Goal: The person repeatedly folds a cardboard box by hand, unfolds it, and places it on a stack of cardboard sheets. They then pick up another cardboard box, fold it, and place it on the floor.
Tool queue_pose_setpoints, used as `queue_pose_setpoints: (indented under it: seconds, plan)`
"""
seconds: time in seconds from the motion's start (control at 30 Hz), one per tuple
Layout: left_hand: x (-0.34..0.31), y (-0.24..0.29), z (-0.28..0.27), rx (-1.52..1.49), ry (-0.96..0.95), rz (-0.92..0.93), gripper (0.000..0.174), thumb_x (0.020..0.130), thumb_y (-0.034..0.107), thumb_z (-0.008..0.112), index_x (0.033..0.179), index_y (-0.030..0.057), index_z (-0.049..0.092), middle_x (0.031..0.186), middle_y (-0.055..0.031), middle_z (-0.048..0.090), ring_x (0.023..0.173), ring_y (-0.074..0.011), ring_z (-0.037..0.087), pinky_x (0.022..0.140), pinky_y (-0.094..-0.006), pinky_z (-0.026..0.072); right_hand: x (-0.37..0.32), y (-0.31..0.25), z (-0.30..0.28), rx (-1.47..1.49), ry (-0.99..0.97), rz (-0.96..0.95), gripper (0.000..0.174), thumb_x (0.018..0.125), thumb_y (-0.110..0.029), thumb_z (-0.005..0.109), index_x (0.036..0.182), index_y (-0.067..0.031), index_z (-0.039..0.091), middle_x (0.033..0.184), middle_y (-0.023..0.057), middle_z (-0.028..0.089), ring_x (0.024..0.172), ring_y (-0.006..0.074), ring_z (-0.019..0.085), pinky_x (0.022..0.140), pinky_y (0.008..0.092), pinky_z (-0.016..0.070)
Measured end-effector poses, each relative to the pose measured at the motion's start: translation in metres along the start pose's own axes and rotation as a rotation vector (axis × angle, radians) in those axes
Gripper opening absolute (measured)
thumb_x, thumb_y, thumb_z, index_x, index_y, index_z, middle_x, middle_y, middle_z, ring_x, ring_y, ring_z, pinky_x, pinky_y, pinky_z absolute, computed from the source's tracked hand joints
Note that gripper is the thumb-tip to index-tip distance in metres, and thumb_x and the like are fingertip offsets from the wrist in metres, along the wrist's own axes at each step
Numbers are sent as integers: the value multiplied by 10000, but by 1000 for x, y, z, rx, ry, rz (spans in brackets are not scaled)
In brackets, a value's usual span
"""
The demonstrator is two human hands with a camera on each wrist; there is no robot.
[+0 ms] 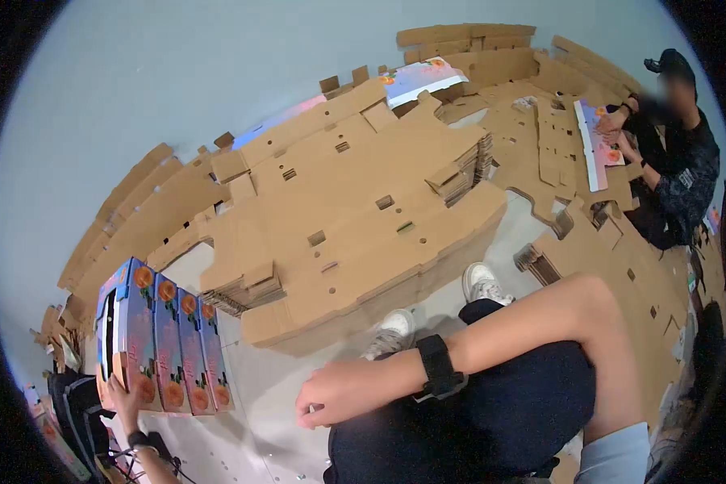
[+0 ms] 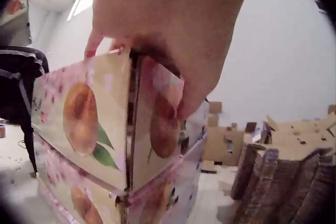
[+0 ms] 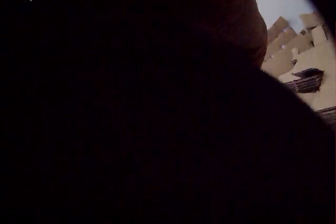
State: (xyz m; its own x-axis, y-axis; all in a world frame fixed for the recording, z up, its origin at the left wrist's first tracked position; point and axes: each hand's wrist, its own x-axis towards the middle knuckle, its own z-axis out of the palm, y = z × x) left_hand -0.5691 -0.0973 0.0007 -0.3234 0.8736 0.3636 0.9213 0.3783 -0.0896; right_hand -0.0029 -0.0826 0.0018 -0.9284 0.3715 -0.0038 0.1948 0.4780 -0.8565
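Note:
At the left of the head view stands a stack of several blue and pink printed cardboard boxes (image 1: 169, 347) with orange fruit pictures. My left hand (image 1: 121, 397) grips the near corner of the topmost box (image 2: 105, 106), with fingers over its upper edge. The left wrist view shows a digit bent down against the printed side; part of the hand's far side is hidden. My right hand (image 1: 331, 397) hangs in front of my knee with loosely curled fingers and nothing visible in it. The right wrist view is mostly dark.
Flat brown cardboard sheets (image 1: 363, 194) lie in a large pile ahead of my shoes. Further sheets (image 1: 157, 194) lean along the wall. At the right, another person (image 1: 678, 153) handles a printed sheet (image 1: 595, 145). A black bag (image 1: 77, 411) stands behind the boxes.

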Motion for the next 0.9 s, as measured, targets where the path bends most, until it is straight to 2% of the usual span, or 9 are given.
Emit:
queue_pose_setpoints:
  seconds: [0.17, 0.27, 0.37, 0.67, 0.7, 0.77, 0.9]
  plan:
    - [-3, 44, -22, 18, -60, 122, 401, 798, 362, 626, 909, -8, 523, 842, -187, 448, 791, -210, 458, 729, -397, 368, -8, 11, 4, 148, 69, 59, 294, 886, -309, 495, 925, -101, 699, 726, 60, 690, 720, 263, 662, 671, 387, 503]
    - [1, 65, -50, 40, -45, 193, 483, 824, 454, 590, 770, -25, 554, 678, -192, 442, 640, -177, 466, 609, -397, 389, -11, 0, -2, 81, 78, 120, 286, 885, -293, 488, 915, -98, 695, 726, 56, 689, 723, 267, 662, 664, 398, 500]
    - [0, 85, -65, 50, -35, 232, 626, 850, 545, 553, 631, -41, 585, 514, -197, 436, 488, -145, 474, 489, -397, 411, -11, -3, -2, 67, 91, 84, 290, 893, -297, 481, 898, -96, 691, 715, 65, 683, 724, 277, 662, 667, 409, 497]
    - [14, 107, -41, -110, 36, 146, 438, 780, 400, 648, 868, -10, 521, 730, -168, 492, 694, -175, 514, 640, -381, 429, -39, -16, -17, 53, 104, 38, 289, 917, -277, 473, 909, -53, 656, 803, 146, 656, 781, 340, 624, 690, 439, 478]
    - [13, 107, -39, -126, 44, 132, 434, 772, 384, 658, 894, -7, 514, 754, -165, 498, 717, -178, 518, 656, -379, 431, -45, -20, -19, 54, 107, 39, 289, 917, -277, 473, 909, -53, 656, 803, 146, 656, 781, 340, 624, 690, 439, 478]
    - [13, 107, -37, -188, 74, 106, 438, 756, 352, 679, 947, 0, 500, 802, -159, 511, 763, -185, 527, 690, -375, 435, -56, -28, -22, 12, 152, -89, 275, 920, -273, 489, 903, -47, 644, 797, 161, 648, 787, 359, 617, 693, 445, 476]
    - [6, 113, -42, -335, 138, 62, 494, 725, 287, 721, 1052, 14, 471, 898, -146, 536, 855, -198, 544, 757, -368, 442, -74, -32, -17, -41, 210, -128, 254, 921, -260, 501, 886, -46, 634, 797, 161, 646, 787, 360, 615, 694, 446, 477]
